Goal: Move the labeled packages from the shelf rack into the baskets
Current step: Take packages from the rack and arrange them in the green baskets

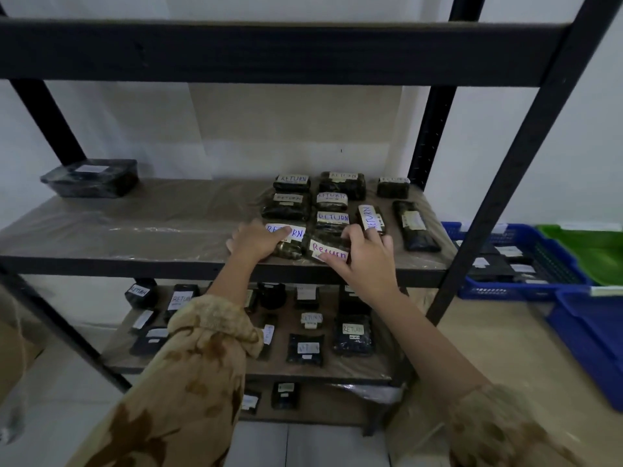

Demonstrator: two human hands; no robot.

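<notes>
Where plastic (pixel 161 217) covers the shelf (pixel 118 264), white wall (pixel 286 129)

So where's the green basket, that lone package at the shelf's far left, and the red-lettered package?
green basket (pixel 588 254): head view, bare inner wall.
lone package (pixel 89 180): head view, its dark wrapped body.
red-lettered package (pixel 328 251): head view, its white label.

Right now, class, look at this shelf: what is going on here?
A person works at the shelf rack. The left hand grips one RETURN package at the middle shelf's front edge; the right hand pinches the neighbouring package. Both lie on the shelf, not yet lifted. A blue basket at the right already holds packages.
</notes>
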